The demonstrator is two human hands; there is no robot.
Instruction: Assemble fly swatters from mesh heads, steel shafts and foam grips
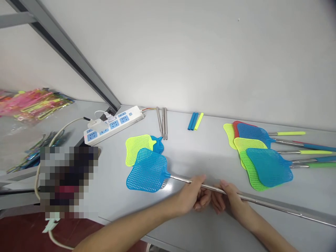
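Note:
A blue fly swatter (148,173) with a long, extended metal rod (273,202) lies across the space in front of me. My left hand (194,194) grips the rod a short way from the blue head, thumb on top. Farther along, my right hand (231,197) also holds the rod between thumb and curled fingers. The rod runs on past the right edge of the view, so its far end is hidden. Under and behind the blue head lie a yellow swatter head (136,145) and another blue head (158,145).
Several metal rods (165,122) lie beside a white power strip (128,117). Two blue sleeves (193,121) and a yellow sleeve (199,121) rest near the wall. Several finished-looking swatters (273,166) overlap at right. Bagged pieces (34,103) sit on the left shelf; a blurred patch covers the lower left.

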